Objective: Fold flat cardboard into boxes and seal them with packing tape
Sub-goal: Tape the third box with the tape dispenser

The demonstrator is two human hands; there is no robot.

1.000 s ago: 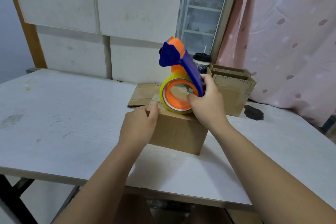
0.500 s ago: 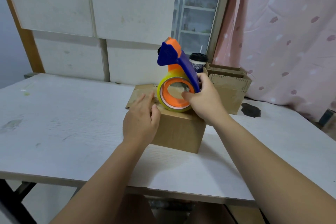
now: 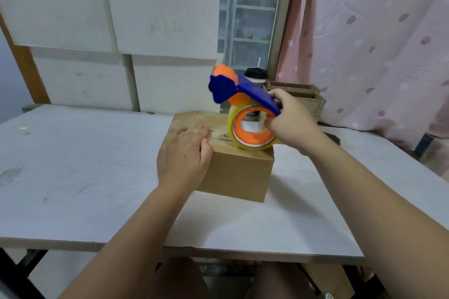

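Note:
A small brown cardboard box (image 3: 237, 175) stands on the white table (image 3: 80, 172), its top flaps closed. My left hand (image 3: 184, 155) lies flat on the box's near left top corner, fingers spread. My right hand (image 3: 290, 120) grips the blue handle of an orange and blue tape dispenser (image 3: 245, 114), which carries a roll of clear tape. The roll rests on the right part of the box top, the dispenser's head tilted up to the left. A shiny strip of tape (image 3: 218, 132) runs along the top seam.
Flat cardboard (image 3: 184, 116) lies behind the box. Folded open boxes (image 3: 308, 99) and a lidded cup with a straw (image 3: 255, 79) stand at the back right. White panels lean against the wall. A pink curtain hangs on the right.
My right hand has drawn the dispenser to the right along the box top and tilted it lower. My left hand went from curled to flat on the box corner.

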